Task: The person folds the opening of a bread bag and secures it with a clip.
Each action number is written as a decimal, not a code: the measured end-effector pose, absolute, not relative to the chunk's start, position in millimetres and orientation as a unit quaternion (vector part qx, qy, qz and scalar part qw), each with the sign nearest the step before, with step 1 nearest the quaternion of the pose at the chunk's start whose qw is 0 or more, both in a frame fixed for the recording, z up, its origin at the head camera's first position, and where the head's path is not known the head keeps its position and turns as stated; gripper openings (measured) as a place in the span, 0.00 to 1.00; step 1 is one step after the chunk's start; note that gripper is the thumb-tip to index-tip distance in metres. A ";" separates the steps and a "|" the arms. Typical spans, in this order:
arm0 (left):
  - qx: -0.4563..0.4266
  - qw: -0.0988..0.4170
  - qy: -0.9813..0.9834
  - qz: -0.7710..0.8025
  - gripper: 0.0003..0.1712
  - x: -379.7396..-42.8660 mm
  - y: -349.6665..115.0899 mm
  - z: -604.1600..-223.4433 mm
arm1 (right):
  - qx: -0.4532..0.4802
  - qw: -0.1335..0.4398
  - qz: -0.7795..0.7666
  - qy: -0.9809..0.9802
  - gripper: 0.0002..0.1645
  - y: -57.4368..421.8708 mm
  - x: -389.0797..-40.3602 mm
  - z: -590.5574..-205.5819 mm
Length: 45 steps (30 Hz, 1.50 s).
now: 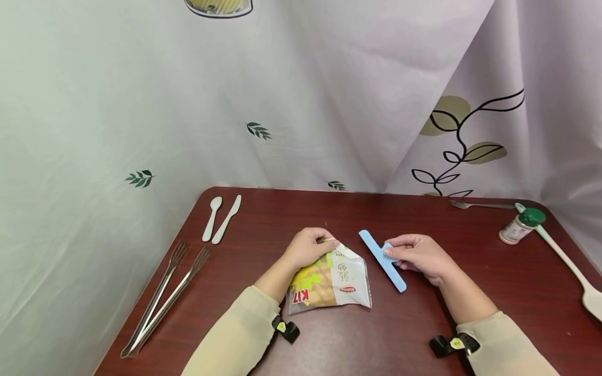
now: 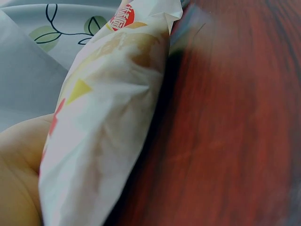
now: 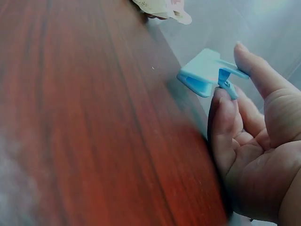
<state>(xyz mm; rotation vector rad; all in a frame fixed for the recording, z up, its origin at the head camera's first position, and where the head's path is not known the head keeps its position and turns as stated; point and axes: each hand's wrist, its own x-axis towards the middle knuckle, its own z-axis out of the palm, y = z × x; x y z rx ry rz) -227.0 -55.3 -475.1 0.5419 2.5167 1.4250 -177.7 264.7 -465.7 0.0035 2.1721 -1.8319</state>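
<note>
A printed snack bag point(image 1: 324, 284) is held at the middle of a dark red table point(image 1: 357, 344), its far edge pinched between the thumb and fingers of the left hand point(image 1: 310, 248); whether its whole underside is met by the tabletop cannot be told. A yellow picture, red lettering and a pale panel are carried on its front (a white flap is shown along the far edge, by the thumb). Just to the right of the bag, and apart from it, a light blue clip point(image 1: 383, 261) is gripped at its short handles by the thumb and fingers of the right hand point(image 1: 423, 256), its long bar being slanted. Nearer than the bag, each wrist is ringed by a black band, over which pale sleeves point(image 1: 235, 334) are worn. Beyond the bag and to its left, a white spoon point(image 1: 212, 218) and a white knife point(image 1: 228, 219) are laid side by side; well to its left, metal tongs point(image 1: 164, 309) are placed with their arms spread. Far to the right of the bag, a green-lidded jar point(image 1: 514, 231), a long pale utensil point(image 1: 564, 258) and a metal fork point(image 1: 489, 206) are set. Behind the bag, the table is backed by a leaf-printed curtain point(image 1: 305, 104).
</note>
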 end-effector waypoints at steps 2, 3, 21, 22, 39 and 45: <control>0.183 0.098 0.852 0.481 0.08 -227.1 -54.9 -474.4 | 0.005 0.146 -0.647 0.748 0.21 264.4 -177.2 -465.7; 0.182 0.099 0.852 0.481 0.08 -227.1 -54.8 -474.1 | 0.003 0.144 -0.647 0.749 0.22 264.1 -177.0 -466.1; 0.179 0.102 0.853 0.479 0.08 -226.2 -54.5 -473.6 | -0.038 0.145 -0.631 0.761 0.23 263.1 -176.3 -468.5; 0.179 0.102 0.854 0.477 0.08 -226.3 -54.7 -473.7 | -0.041 0.149 -0.636 0.756 0.22 262.6 -176.2 -468.8; 0.178 0.098 0.855 0.478 0.08 -226.9 -53.9 -474.0 | -0.065 0.172 -0.660 0.728 0.21 261.9 -177.7 -473.0; 0.173 0.098 0.856 0.478 0.09 -226.4 -53.8 -474.3 | -0.081 0.171 -0.660 0.727 0.23 261.7 -177.3 -473.8</control>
